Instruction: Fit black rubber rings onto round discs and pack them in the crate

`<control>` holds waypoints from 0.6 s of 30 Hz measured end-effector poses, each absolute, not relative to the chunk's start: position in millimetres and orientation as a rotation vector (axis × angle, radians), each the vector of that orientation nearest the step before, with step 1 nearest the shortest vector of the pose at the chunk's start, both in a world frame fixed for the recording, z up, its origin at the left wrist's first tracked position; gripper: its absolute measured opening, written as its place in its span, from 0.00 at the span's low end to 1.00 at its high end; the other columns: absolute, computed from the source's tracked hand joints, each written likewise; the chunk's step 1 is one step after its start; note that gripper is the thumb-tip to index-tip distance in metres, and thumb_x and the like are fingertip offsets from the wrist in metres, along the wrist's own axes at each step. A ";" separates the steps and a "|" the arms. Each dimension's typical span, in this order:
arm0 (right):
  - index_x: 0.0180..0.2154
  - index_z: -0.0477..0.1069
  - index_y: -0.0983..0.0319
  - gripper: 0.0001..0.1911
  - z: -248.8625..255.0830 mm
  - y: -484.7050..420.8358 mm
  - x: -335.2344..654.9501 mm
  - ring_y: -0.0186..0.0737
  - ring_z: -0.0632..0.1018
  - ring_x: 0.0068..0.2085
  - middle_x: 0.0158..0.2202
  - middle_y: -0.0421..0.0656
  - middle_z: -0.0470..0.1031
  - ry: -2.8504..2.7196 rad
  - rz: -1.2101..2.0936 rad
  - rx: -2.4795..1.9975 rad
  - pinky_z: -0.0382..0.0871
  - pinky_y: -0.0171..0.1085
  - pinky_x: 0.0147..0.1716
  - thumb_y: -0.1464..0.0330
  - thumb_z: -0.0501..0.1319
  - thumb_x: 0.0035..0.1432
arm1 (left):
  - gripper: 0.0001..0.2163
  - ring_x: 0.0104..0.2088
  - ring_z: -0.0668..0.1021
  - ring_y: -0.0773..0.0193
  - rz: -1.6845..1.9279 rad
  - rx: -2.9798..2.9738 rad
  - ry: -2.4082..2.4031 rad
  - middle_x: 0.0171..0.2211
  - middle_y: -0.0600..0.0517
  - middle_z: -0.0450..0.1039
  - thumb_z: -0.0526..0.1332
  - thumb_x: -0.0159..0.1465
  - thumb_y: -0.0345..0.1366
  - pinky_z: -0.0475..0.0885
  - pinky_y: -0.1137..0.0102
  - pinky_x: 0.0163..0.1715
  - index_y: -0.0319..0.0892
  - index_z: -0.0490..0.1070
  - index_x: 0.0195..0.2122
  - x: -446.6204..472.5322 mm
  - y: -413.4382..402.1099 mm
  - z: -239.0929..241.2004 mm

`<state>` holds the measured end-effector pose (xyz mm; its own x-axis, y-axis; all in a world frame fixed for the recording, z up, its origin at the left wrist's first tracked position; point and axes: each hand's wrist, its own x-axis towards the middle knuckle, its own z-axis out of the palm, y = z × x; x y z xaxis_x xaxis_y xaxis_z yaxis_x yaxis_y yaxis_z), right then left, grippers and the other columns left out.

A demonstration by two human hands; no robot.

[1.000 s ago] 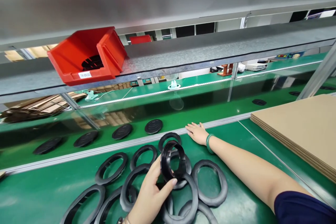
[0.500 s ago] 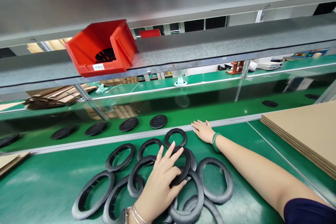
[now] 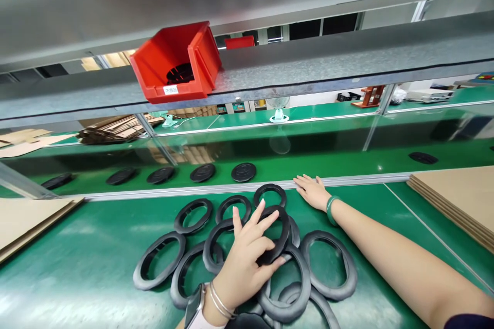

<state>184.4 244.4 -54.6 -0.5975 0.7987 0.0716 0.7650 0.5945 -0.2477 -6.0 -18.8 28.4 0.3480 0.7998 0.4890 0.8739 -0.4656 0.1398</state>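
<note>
**One black ring (image 3: 286,229) under the left grip (image 3: 247,262)**

Under both grips: green desk (image 3: 96,247). Around the left grip: pile of black rings (image 3: 304,288). Under its open, spread fingers (image 3: 259,213): that black ring, long side running away and rightward. Farther off: right grip (image 3: 312,191), flat, open, empty.

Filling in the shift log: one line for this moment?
left hand: spread on black ring | right hand: flat on table at rail

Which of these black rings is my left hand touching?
The tilted ring atop the pile's middle: your left hand pinches its near rim, and the other rings lie flat around it.
</note>
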 end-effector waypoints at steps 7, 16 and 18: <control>0.65 0.59 0.54 0.24 -63.1 249.4 184.3 0.49 0.54 0.68 0.67 0.44 0.56 -2.645 0.272 -1.297 0.40 0.64 0.63 0.61 0.46 0.70 | 0.10 0.69 0.53 0.43 -0.992 -2.367 -1.473 0.59 0.42 0.71 0.65 0.62 0.40 0.24 0.36 0.62 0.44 0.66 0.28 -7.7 -24.2 27.8; 0.65 0.59 0.54 0.24 -62.6 249.4 184.8 0.49 0.54 0.68 0.67 0.43 0.56 -2.642 0.293 -1.298 0.39 0.63 0.64 0.62 0.47 0.70 | 0.11 0.69 0.55 0.43 -1.021 -2.344 -1.452 0.58 0.41 0.72 0.66 0.61 0.41 0.24 0.36 0.63 0.44 0.66 0.27 -8.5 -25.2 26.4; 0.65 0.59 0.55 0.24 -58.7 247.8 184.5 0.49 0.54 0.68 0.67 0.44 0.56 -2.630 0.317 -1.314 0.39 0.63 0.64 0.64 0.48 0.70 | 0.11 0.69 0.55 0.43 -1.003 -2.358 -1.434 0.58 0.41 0.72 0.66 0.61 0.41 0.24 0.37 0.63 0.44 0.66 0.28 -8.6 -25.3 27.0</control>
